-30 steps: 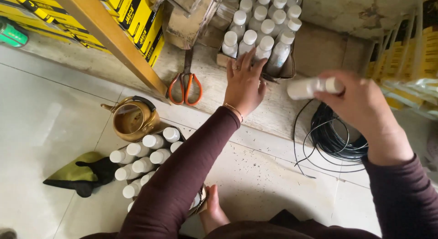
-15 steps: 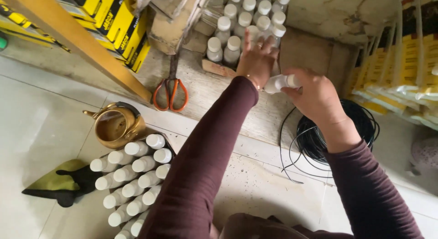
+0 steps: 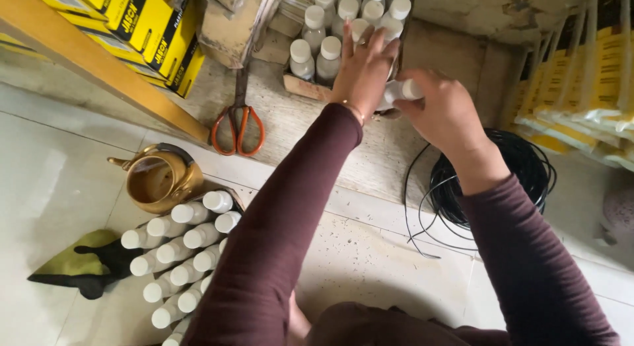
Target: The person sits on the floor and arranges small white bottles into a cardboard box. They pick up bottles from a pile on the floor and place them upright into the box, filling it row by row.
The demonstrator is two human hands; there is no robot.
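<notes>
Your right hand [image 3: 444, 111] is closed around a small white bottle [image 3: 399, 92], fingers wrapped over its capped end, holding it tilted just at the edge of the box of bottles [image 3: 343, 29] that sits at twelve o'clock from you. Your left hand [image 3: 363, 72] grips nothing: it lies flat with fingers spread against the near row of upright bottles in that box, touching their caps and sides, and it sits just at nine o'clock of the bottle you hold. Orange-handled scissors [image 3: 238, 124] lie on the stone ledge at nine o'clock from your left hand, well apart from it. A coil of black wire [image 3: 515, 167] rests on the floor at five o'clock from your right hand, partly under your forearm. Down at eight o'clock, beside your left sleeve, a second batch of white-capped bottles [image 3: 185, 247] lies in rows, with a brass kettle [image 3: 158, 177] touching its upper end and a green and black cloth [image 3: 82, 263] just to its left. Yellow cartons [image 3: 142, 22] are stacked at ten o'clock.
</notes>
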